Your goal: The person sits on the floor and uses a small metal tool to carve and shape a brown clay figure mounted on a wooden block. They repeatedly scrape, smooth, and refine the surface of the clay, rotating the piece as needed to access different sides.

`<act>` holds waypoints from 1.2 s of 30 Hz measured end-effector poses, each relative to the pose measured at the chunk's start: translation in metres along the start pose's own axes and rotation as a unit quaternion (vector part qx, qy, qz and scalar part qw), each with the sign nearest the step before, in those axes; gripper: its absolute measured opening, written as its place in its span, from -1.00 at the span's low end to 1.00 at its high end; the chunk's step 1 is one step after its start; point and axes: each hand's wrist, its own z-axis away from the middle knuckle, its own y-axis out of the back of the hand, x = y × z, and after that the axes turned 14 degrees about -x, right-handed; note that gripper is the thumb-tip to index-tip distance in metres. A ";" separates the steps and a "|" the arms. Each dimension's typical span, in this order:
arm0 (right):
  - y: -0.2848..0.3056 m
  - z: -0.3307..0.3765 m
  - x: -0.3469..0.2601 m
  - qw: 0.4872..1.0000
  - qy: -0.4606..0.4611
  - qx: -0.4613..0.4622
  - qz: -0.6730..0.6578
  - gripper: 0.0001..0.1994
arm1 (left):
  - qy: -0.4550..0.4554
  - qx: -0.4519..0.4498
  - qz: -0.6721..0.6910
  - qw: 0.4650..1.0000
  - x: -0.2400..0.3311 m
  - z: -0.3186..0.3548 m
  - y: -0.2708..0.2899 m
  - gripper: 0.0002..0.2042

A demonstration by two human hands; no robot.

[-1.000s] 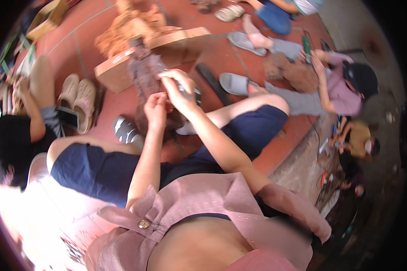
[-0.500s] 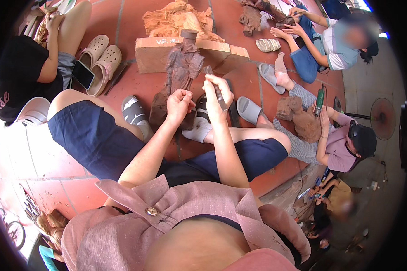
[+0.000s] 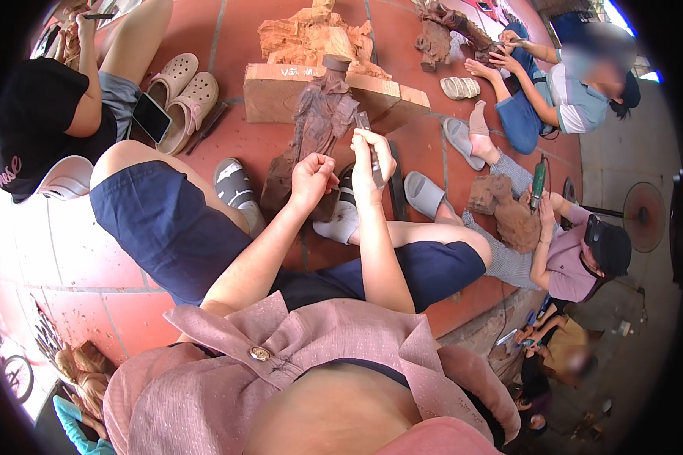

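A dark brown carved wooden figure [image 3: 320,114] with a flat-topped hat stands between my feet, leaning slightly to the right. My right hand [image 3: 373,161] is closed around a flat metal chisel [image 3: 363,121], its upper end pointing up beside the figure and its lower end showing below my fingers. Just in front of the figure's lower part, my left hand [image 3: 313,180] is curled closed. Whatever lies inside those fingers, if anything, is hidden. A gap separates the two hands.
Behind the figure, a pale wooden block [image 3: 269,95] bears an orange-toned carving [image 3: 311,42]. Clogs [image 3: 188,114] and a phone [image 3: 152,117] lie at left. Co-workers sit on both sides; one holds a green power tool [image 3: 538,182] against another carving [image 3: 514,220].
The whole view has shifted, so the figure and my hands appear slightly further right. My hands keep nearly the same pose. At far left, a co-worker's raised hand now shows a dark tool.
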 end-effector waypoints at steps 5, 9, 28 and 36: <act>-0.001 -0.015 -0.019 1.000 0.007 0.011 0.007 -0.90 | -0.021 0.005 0.000 1.000 -0.001 0.001 0.001 -0.87; 0.003 0.000 0.010 0.997 -0.041 -0.025 -0.053 -0.90 | -0.010 0.006 0.002 1.000 -0.001 0.001 -0.002 -0.87; 0.002 0.005 -0.003 0.997 -0.061 -0.029 -0.033 -0.87 | -0.013 0.002 -0.007 1.000 0.000 0.004 -0.002 -0.87; 0.016 0.050 -0.003 0.977 -0.168 -0.029 -0.125 -0.86 | -0.004 0.017 -0.022 1.000 0.003 0.003 -0.002 -0.86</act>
